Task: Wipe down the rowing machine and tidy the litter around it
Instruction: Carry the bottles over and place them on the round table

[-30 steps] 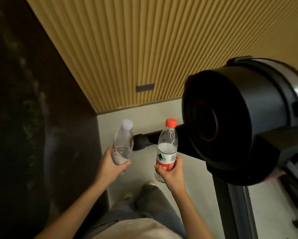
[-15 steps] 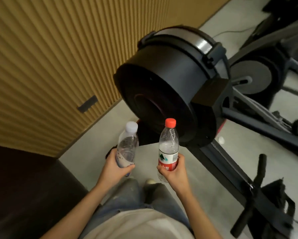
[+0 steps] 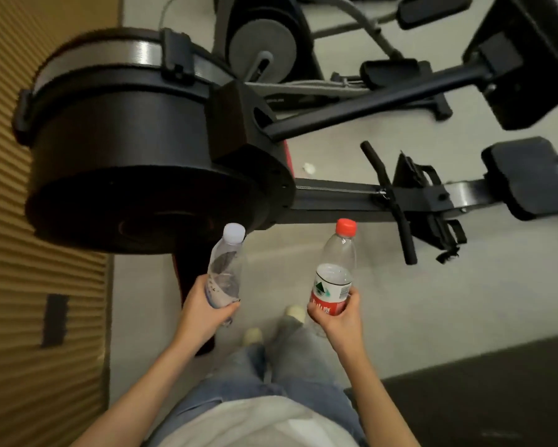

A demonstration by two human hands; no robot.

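Litter stage, partly done. Left hand (image 3: 206, 306) is wrapped around the lower body of a clear white-capped bottle (image 3: 225, 271), nearly empty. Right hand (image 3: 337, 314) is clamped on the label of a red-capped bottle (image 3: 334, 279), also near empty. Both bottles are upright, well apart, carried in front of the body above the floor (image 3: 432, 295).

The rowing machine (image 3: 148, 150) sits just ahead; its flywheel housing is near the wall, rail and handle (image 3: 389, 201) running to the right.

Remaining: one small white scrap (image 3: 309, 168) lies on the floor beside the housing. No bin in view, so the bottles are not yet disposed of. No cloth visible; wiping appears not yet started.
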